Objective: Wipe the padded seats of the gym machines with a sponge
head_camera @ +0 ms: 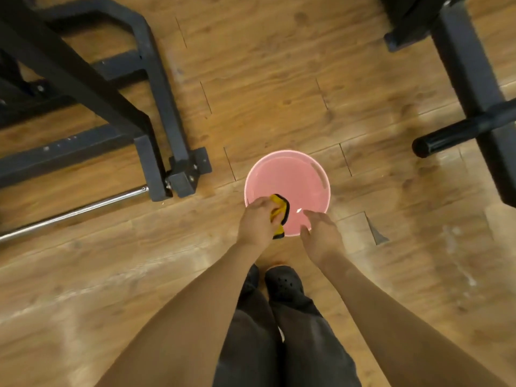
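Sponge (pixel 280 212) first: yellow foam with a black scouring face, bent into a fold and squeezed, sitting right over the near-left rim of the pink bucket (pixel 318 174). The left hand (pixel 258 223) has it, fingers curled tight around the yellow body, the black edge poking out past the knuckles toward the far side and again below the palm. That is a full wrap-around hold, nothing loose about it.

The right hand (pixel 321 234) is just beside it, apart from the sponge, fingers fairly straight and relaxed, holding nothing. Its fingertips reach over the bucket's near rim; whether they touch the plastic I cannot tell.

The bucket is round, smooth plastic, pale pink, with a thin bright lip, and it stands on the wooden plank floor (pixel 279 88). Its inside looks glossy and even, with a small white glint near the right fingertips. The floor is warm brown with knots, grain lines and dark seams between boards, and there is a pale sheen across the near left part.

Far left, a black steel machine frame (pixel 156 88) of square tubing, matte, with bolted foot plates, and a chrome bar (pixel 72 213) running out from under it toward the left. Far right, another black machine base (pixel 469 65) with a round padded roller (pixel 460 132) sticking out leftward.

Near the bottom, dark trouser legs and a black perforated clog (pixel 283 283) stand just behind the bucket.
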The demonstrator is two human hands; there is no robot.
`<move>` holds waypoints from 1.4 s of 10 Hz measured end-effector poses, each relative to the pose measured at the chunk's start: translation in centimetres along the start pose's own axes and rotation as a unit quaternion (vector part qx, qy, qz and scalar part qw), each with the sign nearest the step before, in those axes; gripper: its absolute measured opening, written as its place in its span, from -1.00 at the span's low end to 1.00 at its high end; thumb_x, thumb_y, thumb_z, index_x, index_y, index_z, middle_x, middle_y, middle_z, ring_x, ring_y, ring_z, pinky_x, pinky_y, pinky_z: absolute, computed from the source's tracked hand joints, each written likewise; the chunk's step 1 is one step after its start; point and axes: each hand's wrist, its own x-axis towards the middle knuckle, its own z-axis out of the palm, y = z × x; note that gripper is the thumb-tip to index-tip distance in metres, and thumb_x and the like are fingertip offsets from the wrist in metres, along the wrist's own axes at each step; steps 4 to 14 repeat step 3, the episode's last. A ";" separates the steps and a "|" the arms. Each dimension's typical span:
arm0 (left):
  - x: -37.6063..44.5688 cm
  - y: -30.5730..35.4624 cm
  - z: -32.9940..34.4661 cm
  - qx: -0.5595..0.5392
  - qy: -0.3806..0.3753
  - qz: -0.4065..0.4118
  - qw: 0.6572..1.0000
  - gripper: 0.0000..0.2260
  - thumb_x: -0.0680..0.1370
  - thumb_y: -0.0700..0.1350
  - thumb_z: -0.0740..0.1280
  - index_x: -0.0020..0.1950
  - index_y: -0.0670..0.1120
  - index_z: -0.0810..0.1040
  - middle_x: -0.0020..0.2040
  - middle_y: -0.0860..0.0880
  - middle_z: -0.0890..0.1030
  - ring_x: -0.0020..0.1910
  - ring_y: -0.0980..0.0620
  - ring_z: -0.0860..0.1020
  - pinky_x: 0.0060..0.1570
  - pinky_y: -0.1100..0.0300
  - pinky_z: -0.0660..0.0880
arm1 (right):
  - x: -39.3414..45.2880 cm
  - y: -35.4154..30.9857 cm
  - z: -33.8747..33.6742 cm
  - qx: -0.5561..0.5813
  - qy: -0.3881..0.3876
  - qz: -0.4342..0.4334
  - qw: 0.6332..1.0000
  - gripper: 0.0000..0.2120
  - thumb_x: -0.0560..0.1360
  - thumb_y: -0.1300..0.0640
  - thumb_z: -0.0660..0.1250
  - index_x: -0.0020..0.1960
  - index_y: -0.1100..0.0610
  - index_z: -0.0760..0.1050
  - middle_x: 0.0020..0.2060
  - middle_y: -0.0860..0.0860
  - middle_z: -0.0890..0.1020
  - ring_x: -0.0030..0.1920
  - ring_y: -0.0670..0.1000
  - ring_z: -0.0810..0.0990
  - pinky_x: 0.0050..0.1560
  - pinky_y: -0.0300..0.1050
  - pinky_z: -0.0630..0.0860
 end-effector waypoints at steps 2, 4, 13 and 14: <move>0.7 -1.9 0.5 0.114 -0.069 -0.017 0.991 -0.61 0.58 0.04 0.27 0.41 0.06 0.40 0.55 -0.04 0.17 0.53 -0.08 0.11 0.48 0.02 0.05 | 0.4 0.4 0.7 0.015 -0.002 0.016 1.000 -0.55 0.59 0.12 0.17 0.47 0.08 0.29 0.35 0.10 0.41 0.32 0.16 0.40 0.26 0.06 0.45; -1.7 -0.9 -2.2 0.105 -0.054 -0.020 0.993 -0.59 0.58 0.00 0.27 0.44 0.05 0.38 0.55 -0.03 0.16 0.52 -0.06 0.11 0.48 0.05 0.06 | -1.8 -0.7 -0.8 0.014 0.018 -0.001 1.000 -0.55 0.58 0.13 0.21 0.46 0.11 0.30 0.33 0.13 0.43 0.29 0.17 0.43 0.26 0.05 0.43; -1.7 -0.9 -2.2 0.105 -0.054 -0.020 0.993 -0.59 0.58 0.00 0.27 0.44 0.05 0.38 0.55 -0.03 0.16 0.52 -0.06 0.11 0.48 0.05 0.06 | -1.8 -0.7 -0.8 0.014 0.018 -0.001 1.000 -0.55 0.58 0.13 0.21 0.46 0.11 0.30 0.33 0.13 0.43 0.29 0.17 0.43 0.26 0.05 0.43; -1.7 -0.9 -2.2 0.105 -0.054 -0.020 0.993 -0.59 0.58 0.00 0.27 0.44 0.05 0.38 0.55 -0.03 0.16 0.52 -0.06 0.11 0.48 0.05 0.06 | -1.8 -0.7 -0.8 0.014 0.018 -0.001 1.000 -0.55 0.58 0.13 0.21 0.46 0.11 0.30 0.33 0.13 0.43 0.29 0.17 0.43 0.26 0.05 0.43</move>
